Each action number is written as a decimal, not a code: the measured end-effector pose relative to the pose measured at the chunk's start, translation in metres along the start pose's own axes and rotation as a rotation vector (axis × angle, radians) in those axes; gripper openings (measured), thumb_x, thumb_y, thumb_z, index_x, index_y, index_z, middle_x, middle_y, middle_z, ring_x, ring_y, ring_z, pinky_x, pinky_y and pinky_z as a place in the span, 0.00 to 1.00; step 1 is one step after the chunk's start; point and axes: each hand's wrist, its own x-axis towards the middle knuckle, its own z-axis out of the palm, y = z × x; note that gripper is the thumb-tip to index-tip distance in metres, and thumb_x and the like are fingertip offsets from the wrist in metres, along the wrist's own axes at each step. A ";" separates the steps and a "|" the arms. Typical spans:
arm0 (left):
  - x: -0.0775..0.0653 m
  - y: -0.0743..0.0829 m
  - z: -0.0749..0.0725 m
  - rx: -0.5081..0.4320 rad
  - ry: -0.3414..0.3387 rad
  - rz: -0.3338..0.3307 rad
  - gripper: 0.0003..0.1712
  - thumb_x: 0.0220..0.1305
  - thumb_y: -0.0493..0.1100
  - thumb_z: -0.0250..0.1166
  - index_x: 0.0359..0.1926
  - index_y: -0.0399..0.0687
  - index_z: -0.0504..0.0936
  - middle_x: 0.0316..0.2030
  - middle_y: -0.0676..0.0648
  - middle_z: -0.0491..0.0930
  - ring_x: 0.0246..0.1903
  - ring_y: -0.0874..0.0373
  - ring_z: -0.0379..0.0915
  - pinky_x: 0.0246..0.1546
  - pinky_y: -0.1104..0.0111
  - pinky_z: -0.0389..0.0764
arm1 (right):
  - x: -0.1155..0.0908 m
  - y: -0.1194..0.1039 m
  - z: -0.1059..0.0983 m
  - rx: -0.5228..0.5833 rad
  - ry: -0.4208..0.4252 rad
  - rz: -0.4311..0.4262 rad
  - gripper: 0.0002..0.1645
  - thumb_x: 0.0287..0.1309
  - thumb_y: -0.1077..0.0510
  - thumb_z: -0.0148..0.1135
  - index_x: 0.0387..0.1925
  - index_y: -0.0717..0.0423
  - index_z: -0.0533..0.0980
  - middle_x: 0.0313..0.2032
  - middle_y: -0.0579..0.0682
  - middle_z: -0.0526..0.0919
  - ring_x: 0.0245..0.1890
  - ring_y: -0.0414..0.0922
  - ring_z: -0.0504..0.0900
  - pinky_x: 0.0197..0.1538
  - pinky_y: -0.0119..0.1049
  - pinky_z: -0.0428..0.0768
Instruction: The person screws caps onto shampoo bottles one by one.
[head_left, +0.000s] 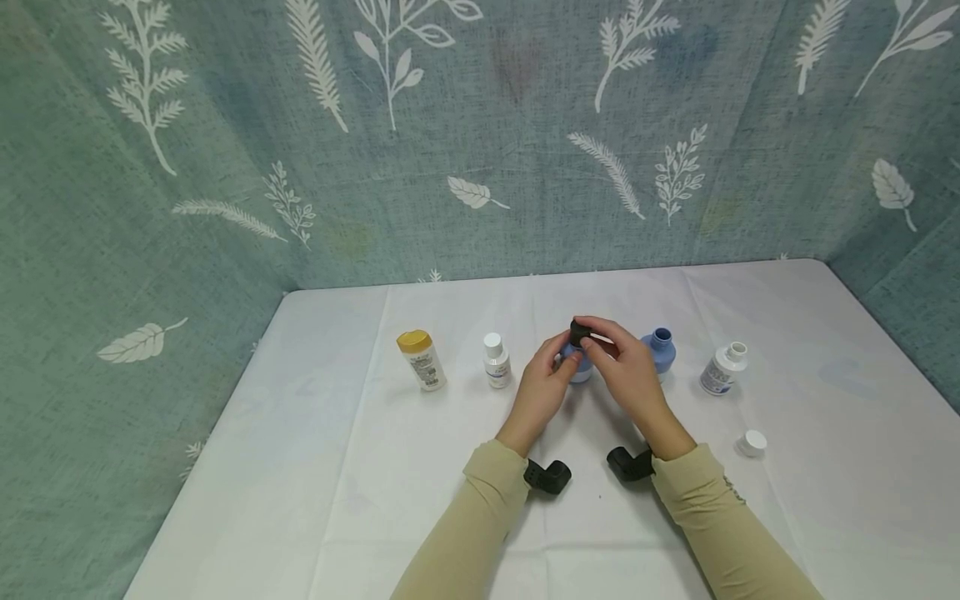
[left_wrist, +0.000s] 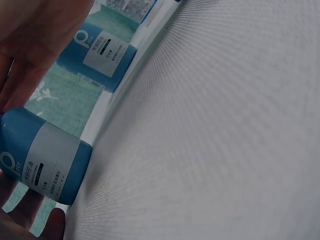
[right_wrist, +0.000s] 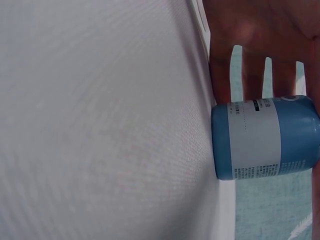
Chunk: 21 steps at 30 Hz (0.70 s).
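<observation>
A blue bottle [head_left: 582, 377] with a pale label stands upright between the two hands on the white table. My left hand [head_left: 542, 385] holds it from the left, fingers around its side. On the bottle's mouth is a black cap [head_left: 578, 332], pinched by the fingers of my right hand [head_left: 628, 367]. In the left wrist view the bottle [left_wrist: 47, 155] has its base at the cloth, with fingers behind and below it. The right wrist view shows the same bottle [right_wrist: 255, 140] close up, its neck and cap out of frame.
Just right of the hands stands a second blue bottle [head_left: 662, 352], uncapped. Beyond it are an uncapped white bottle [head_left: 723, 370] and a loose white cap [head_left: 752, 443]. To the left stand a white-capped bottle [head_left: 497, 363] and a yellow-capped bottle [head_left: 423, 362]. A leaf-patterned curtain [head_left: 517, 225] borders the table.
</observation>
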 end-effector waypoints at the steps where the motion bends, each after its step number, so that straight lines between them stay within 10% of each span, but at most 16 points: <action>1: 0.000 0.000 0.000 0.001 0.000 -0.001 0.25 0.66 0.52 0.53 0.63 0.61 0.67 0.60 0.58 0.68 0.62 0.64 0.60 0.61 0.63 0.64 | 0.000 -0.003 0.000 0.004 0.000 -0.006 0.20 0.62 0.61 0.54 0.56 0.53 0.73 0.55 0.50 0.76 0.55 0.46 0.74 0.53 0.25 0.72; 21: 0.002 -0.001 0.000 0.015 0.011 0.026 0.24 0.66 0.51 0.54 0.62 0.60 0.68 0.60 0.58 0.69 0.62 0.64 0.60 0.61 0.62 0.64 | -0.004 -0.025 0.000 0.000 -0.010 -0.056 0.18 0.61 0.67 0.52 0.54 0.62 0.73 0.56 0.55 0.75 0.57 0.47 0.72 0.57 0.39 0.72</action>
